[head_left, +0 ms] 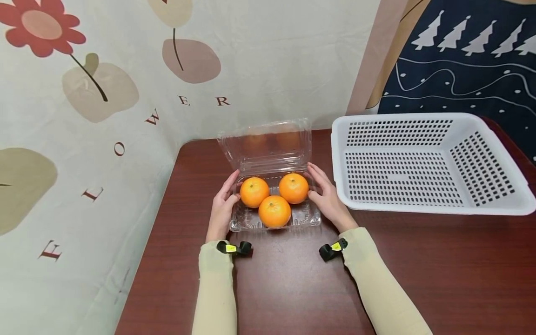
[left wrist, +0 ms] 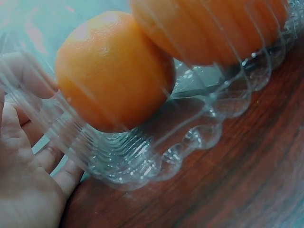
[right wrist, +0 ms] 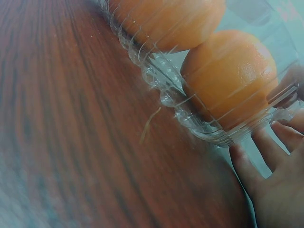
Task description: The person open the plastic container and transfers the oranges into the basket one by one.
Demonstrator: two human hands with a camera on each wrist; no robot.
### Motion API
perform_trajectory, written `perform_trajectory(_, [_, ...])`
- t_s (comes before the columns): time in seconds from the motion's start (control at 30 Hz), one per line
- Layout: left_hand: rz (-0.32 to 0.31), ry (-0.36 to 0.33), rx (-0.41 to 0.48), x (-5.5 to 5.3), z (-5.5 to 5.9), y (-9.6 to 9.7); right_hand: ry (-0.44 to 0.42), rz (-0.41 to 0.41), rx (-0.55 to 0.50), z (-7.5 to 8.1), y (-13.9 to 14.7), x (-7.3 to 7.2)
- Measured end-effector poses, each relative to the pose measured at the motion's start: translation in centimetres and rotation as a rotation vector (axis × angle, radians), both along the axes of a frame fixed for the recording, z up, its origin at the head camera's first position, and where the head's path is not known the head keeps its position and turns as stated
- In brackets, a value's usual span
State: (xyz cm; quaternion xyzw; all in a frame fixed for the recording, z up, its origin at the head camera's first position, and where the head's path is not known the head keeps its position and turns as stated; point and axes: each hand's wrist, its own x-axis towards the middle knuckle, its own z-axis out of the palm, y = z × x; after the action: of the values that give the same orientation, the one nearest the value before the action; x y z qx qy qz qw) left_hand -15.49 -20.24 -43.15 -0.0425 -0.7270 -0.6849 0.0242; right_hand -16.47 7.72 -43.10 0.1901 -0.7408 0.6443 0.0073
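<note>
A hinged clear plastic container (head_left: 304,217) sits on the table with its lid (head_left: 274,160) raised at the back. Inside lie three oranges: one at back left (head_left: 254,192), one at back right (head_left: 293,188) and one in front (head_left: 274,211). My left hand (head_left: 221,211) grips the container's left side, thumb at the rim and fingers along the outer wall. On the right side, my right hand (head_left: 331,203) holds it the same way. Both wrist views show an orange (left wrist: 114,71) (right wrist: 230,78) through the ribbed wall, close to the thumb.
A white perforated plastic basket (head_left: 398,208) stands right of the container, beyond my right hand. The dark red wooden table (head_left: 284,284) meets a printed cloth (head_left: 272,60) at the back and left. A navy cloth with white trees (head_left: 460,70) hangs behind the basket.
</note>
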Motion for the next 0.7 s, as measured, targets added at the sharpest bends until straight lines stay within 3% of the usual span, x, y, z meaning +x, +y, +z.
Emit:
perform_trajectory(0.17, [0.008,-0.003,-0.014,-0.11,-0.2,-0.07,0.0,-0.003,0.006,0.02,0.0,-0.04])
perform_trajectory(0.27, [0.012,-0.02,-0.011,0.28,0.55,0.23,-0.003,-0.001,0.006,0.05,0.02,-0.04])
perform_trajectory(0.7, [0.007,-0.027,0.016,0.33,0.59,0.19,-0.026,-0.008,0.011,0.14,-0.02,0.04])
